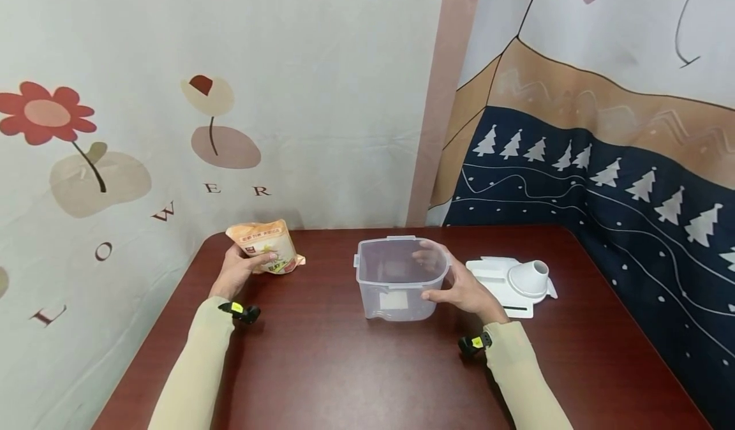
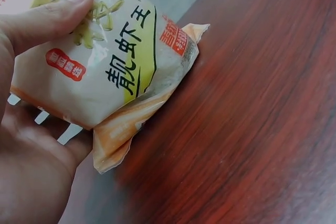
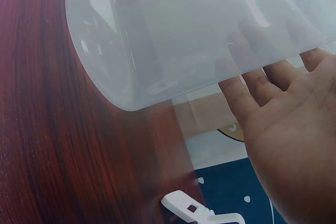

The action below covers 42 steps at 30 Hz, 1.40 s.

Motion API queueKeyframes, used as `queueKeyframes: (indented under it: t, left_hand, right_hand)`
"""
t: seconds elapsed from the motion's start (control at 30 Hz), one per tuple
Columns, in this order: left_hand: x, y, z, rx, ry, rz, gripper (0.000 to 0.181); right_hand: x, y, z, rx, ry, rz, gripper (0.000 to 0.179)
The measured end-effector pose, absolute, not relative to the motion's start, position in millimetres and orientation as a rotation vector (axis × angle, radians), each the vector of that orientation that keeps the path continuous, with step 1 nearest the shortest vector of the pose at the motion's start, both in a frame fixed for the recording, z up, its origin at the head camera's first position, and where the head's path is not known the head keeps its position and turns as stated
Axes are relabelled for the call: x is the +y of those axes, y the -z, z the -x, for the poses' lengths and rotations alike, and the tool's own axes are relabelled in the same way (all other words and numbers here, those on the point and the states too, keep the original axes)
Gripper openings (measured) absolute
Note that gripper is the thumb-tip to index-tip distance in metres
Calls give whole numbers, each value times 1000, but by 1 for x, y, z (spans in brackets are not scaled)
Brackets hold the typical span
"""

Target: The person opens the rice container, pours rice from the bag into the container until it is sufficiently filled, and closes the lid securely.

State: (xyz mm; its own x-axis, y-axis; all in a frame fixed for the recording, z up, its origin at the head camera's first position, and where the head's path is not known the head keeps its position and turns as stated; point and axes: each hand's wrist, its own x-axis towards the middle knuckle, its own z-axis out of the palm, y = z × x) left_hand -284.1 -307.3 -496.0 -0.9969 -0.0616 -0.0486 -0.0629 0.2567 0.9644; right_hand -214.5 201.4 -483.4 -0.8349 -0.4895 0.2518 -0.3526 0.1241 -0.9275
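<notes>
At the far left of the table, my left hand point(image 1: 237, 272) grips an orange-and-white printed food bag point(image 1: 270, 248). In the left wrist view the thumb lies across the front of the bag point(image 2: 128, 61), with the fingers partly hidden behind it. Right of the middle is a clear, open-topped plastic container point(image 1: 396, 299) with small tabs on its rim and a pale square label. My right hand point(image 1: 465, 288) holds its right side, thumb at the front and fingers round the back. Those fingers show through the wall of the container point(image 3: 173, 40) in the right wrist view.
A white plastic lid point(image 1: 496, 283) with a round raised spout lies on the table to the right of the container. Under everything is a dark red-brown wooden table point(image 1: 339, 372). A printed curtain point(image 1: 339, 98) hangs along the table's far edge.
</notes>
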Motion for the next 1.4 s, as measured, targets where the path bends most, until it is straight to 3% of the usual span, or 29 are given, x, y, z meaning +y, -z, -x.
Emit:
queueKeyframes:
  t: [1.4]
  left_hand:
    - [-267, 461, 252, 2515, -2006, -24, 54]
  right_hand:
    - [201, 482, 216, 2225, 1852, 891, 97]
